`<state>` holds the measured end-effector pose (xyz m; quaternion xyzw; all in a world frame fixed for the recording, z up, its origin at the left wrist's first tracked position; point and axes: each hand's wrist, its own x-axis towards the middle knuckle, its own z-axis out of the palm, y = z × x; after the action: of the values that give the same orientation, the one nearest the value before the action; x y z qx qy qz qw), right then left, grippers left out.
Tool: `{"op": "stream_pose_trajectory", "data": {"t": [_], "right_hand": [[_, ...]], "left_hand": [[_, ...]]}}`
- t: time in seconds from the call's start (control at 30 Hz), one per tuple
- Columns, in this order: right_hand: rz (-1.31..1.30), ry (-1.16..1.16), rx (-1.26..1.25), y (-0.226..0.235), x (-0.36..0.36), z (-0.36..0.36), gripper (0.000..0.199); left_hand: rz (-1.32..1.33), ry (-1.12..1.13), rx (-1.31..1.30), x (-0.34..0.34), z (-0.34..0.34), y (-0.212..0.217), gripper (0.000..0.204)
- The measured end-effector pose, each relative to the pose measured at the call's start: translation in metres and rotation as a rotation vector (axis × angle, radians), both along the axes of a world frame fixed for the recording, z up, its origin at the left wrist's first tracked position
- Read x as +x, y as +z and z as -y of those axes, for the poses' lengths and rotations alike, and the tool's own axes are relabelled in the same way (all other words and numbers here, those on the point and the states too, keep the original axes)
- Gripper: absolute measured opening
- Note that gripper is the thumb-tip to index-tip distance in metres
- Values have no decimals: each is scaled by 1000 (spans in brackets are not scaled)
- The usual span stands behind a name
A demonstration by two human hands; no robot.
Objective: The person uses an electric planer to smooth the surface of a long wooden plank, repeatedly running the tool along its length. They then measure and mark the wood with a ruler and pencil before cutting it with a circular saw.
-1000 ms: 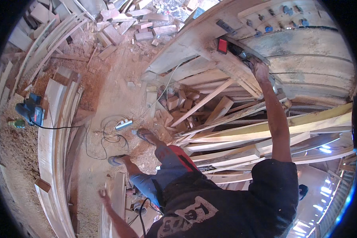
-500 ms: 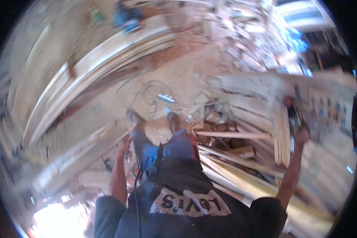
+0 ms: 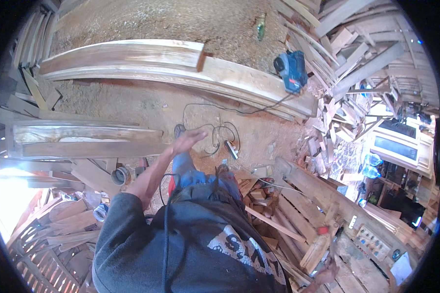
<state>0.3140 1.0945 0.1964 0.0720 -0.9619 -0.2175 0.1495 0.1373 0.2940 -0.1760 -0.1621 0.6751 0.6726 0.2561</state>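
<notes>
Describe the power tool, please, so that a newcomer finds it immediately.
Start from the long curved planks stacked across the upper half. Near their right end sits the power tool. Its blue body sets it apart from the planks and the green bottle.

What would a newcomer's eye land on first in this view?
Probably the blue power tool at the right end of the long pale boards, toward the upper right. Next, the bare left hand, fingers extended, near the center, while the right hand is at the wooden bench, lower right. White glare also burns at the left edge.
</notes>
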Motion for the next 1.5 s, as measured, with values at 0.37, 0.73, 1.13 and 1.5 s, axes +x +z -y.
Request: {"op": "stream_pose_trajectory", "data": {"t": [0.37, 0.73, 1.13, 1.5], "right_hand": [[30, 960, -289, -76, -327, 524, 34], [75, 847, -946, -112, -445, 682, 23], [1192, -288, -1615, -173, -525, 779, 40], [1377, -1, -1326, -301, -579, 803, 26]], "left_hand": [[2, -524, 880, -129, 17, 169, 76], [56, 123, 1113, -85, 160, 182, 67], [22, 375, 544, -111, 156, 146, 45], [129, 552, -151, -135, 82, 88, 22]]}}
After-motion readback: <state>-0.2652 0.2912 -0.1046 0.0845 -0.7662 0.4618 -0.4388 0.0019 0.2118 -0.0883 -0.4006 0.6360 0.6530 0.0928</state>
